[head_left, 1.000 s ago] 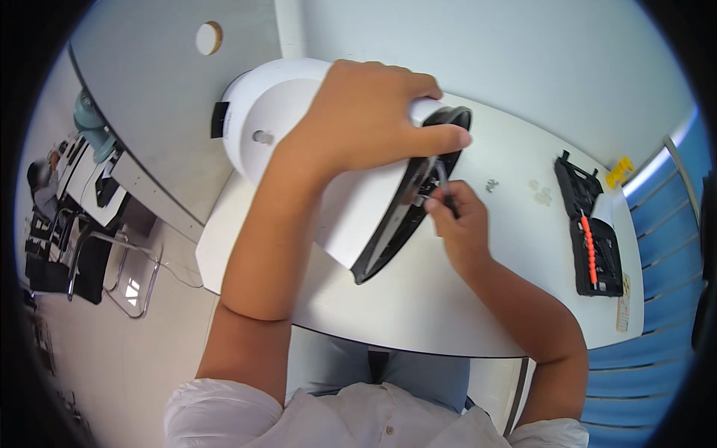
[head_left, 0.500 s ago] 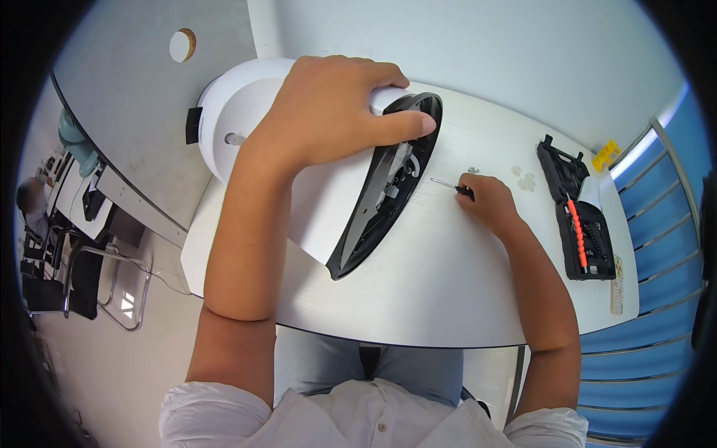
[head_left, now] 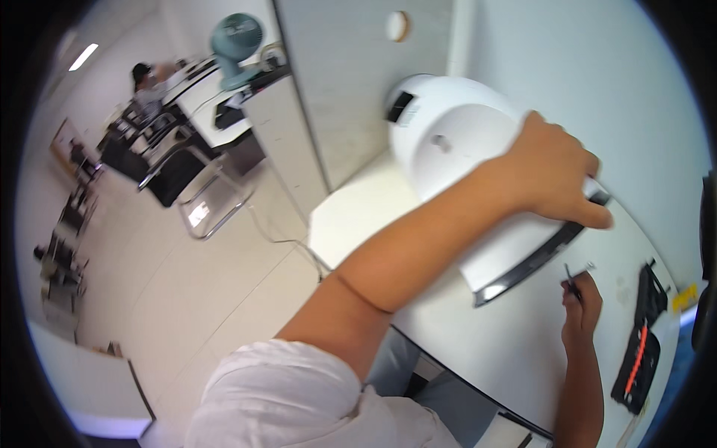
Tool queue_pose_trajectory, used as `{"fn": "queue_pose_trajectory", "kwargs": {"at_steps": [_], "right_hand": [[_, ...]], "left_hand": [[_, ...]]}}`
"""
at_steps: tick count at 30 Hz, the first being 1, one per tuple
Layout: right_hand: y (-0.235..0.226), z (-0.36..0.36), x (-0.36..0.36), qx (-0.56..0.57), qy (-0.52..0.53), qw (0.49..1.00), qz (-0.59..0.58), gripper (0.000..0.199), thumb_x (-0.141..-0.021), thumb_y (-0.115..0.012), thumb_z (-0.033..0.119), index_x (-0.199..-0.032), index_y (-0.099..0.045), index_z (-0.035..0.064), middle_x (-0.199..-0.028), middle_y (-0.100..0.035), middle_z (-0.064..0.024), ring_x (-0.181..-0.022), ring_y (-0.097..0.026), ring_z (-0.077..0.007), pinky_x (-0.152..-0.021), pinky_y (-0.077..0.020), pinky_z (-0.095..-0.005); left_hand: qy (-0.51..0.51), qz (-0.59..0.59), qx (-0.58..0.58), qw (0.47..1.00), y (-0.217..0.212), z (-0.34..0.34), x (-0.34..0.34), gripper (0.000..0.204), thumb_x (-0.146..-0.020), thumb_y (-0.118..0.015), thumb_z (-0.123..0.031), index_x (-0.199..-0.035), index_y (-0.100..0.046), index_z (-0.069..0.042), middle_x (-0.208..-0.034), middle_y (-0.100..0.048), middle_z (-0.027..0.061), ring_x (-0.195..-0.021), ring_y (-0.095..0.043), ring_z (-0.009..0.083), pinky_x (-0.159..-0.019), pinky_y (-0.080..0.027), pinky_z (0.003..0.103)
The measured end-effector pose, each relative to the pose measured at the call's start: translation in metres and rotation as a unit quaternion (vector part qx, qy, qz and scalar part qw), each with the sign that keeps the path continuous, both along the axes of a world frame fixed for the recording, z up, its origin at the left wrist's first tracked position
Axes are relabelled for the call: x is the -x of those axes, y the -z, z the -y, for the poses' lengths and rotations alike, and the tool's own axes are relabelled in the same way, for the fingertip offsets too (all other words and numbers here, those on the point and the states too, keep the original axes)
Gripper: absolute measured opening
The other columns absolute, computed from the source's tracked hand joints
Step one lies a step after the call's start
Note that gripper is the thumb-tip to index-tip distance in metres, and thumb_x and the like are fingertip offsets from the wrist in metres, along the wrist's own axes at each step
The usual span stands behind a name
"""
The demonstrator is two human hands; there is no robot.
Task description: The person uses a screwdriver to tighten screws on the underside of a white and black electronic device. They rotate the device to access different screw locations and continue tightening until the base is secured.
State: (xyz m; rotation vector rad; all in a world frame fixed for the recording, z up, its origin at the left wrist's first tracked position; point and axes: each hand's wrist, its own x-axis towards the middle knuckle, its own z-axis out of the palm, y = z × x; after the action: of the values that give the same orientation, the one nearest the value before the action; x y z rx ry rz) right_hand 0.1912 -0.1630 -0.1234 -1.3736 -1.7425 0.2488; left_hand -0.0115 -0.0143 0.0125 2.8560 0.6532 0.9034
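Observation:
A large white appliance housing (head_left: 485,250), with a rounded dish-like end and a black-rimmed other end, lies on its side on the white table. My left hand (head_left: 549,172) grips it over the top, the thumb by the black rim. Inside the black-rimmed end, little shows from this angle. To the right of the housing, my right hand (head_left: 586,302) is closed around a small dark-handled screwdriver (head_left: 573,284), its thin shaft pointing away from me and apart from the housing. Small screws (head_left: 590,266) lie just beyond that hand.
An open black tool case (head_left: 639,366) lies at the table's right, holding an orange flexible shaft (head_left: 637,358). Beyond it is a yellow item (head_left: 684,298). A grey partition (head_left: 358,82) stands behind the table. Leftward are a chair (head_left: 183,175), a green fan (head_left: 237,46) and people farther off.
My view has swung left, so the table sits farther right and more of the room shows. My left hand stays on the housing; the screwdriver is still in my right hand.

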Motion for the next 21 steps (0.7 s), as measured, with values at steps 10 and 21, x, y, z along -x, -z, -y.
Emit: {"fn": "queue_pose_trajectory", "kwargs": {"at_steps": [10,21], "right_hand": [[0.004,0.009,0.025,-0.024,-0.011,0.996,-0.082,0.028,-0.091,-0.052,0.024,-0.100,-0.060,-0.0010,-0.070,-0.054,-0.0052,-0.057,-0.045,-0.0112,-0.053,-0.0362,-0.0255],[-0.021,0.019,0.033,0.108,0.010,0.988,-0.106,0.011,-0.080,-0.061,0.006,-0.075,-0.051,0.0028,-0.055,-0.050,-0.0056,-0.047,-0.044,-0.0138,-0.048,-0.0344,-0.0280]], "left_hand": [[0.016,0.017,0.010,1.000,0.005,-0.001,-0.002,0.064,-0.067,-0.062,-0.061,-0.098,-0.070,-0.005,-0.086,-0.068,0.0165,-0.082,-0.064,0.0354,-0.075,-0.049,0.039],[0.038,0.004,0.075,0.996,-0.002,0.006,-0.005,0.058,-0.071,-0.063,-0.048,-0.108,-0.065,-0.002,-0.098,-0.066,0.0159,-0.090,-0.063,0.0279,-0.084,-0.047,0.034]]}}
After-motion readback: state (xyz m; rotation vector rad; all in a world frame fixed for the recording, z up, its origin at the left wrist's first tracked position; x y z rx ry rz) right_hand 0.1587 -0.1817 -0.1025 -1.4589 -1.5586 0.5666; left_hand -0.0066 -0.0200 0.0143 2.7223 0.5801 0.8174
